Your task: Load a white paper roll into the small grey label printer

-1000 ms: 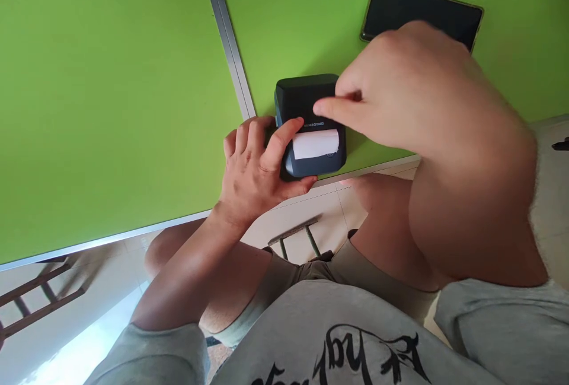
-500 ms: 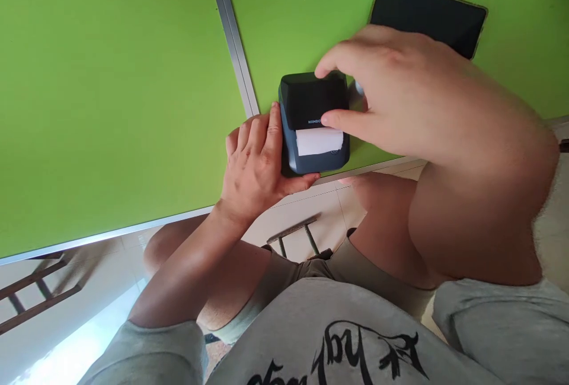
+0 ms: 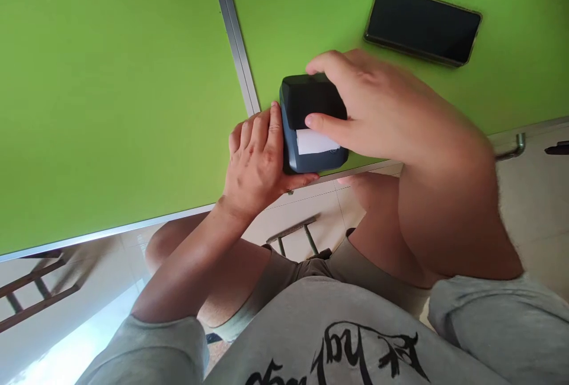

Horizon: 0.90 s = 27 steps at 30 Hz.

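Observation:
A small dark blue label printer (image 3: 306, 130) sits near the front edge of a green table (image 3: 111, 88), with a white strip of paper (image 3: 313, 142) showing at its slot. My left hand (image 3: 255, 162) grips the printer's left side, fingers against it and thumb under the front. My right hand (image 3: 377, 106) lies over the printer's lid, fingers curled round its top and thumb on the front by the paper.
A black phone (image 3: 422, 24) lies screen up at the table's back right. A metal seam (image 3: 233, 35) splits the tabletop. Below the table edge are my knees, a tiled floor and a wooden stool frame (image 3: 31, 293).
My right hand moved from pinching at the printer's front to gripping over its lid, uncovering the phone. My left thumb left the lid and went under the front. The printer stayed put.

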Available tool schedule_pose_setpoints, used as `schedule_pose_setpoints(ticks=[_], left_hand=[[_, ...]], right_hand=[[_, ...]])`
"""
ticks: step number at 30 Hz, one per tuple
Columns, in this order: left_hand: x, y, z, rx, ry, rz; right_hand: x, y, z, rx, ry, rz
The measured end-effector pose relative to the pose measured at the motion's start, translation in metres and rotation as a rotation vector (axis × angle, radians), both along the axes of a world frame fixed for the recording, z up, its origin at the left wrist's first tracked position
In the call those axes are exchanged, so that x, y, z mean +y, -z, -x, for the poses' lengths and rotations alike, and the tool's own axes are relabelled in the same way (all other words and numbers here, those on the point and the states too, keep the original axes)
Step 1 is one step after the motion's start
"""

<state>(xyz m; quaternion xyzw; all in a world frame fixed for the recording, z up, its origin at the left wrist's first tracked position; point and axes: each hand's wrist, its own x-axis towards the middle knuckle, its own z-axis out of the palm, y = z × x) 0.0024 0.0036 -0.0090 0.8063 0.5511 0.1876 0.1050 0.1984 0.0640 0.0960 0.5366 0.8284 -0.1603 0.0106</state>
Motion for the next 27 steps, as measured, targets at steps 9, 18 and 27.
schedule_pose_setpoints(ticks=[9,18,27], left_hand=[[0.002,-0.002,0.004,-0.036,0.047,-0.008],[-0.005,-0.005,0.009,-0.03,0.029,-0.087],[-0.003,-0.014,0.007,-0.024,-0.009,0.002]], right_hand=[[-0.001,0.0,0.003,0.031,-0.012,0.001],[0.001,-0.004,0.01,-0.011,-0.031,0.056],[-0.004,-0.002,0.015,-0.08,-0.012,0.035]])
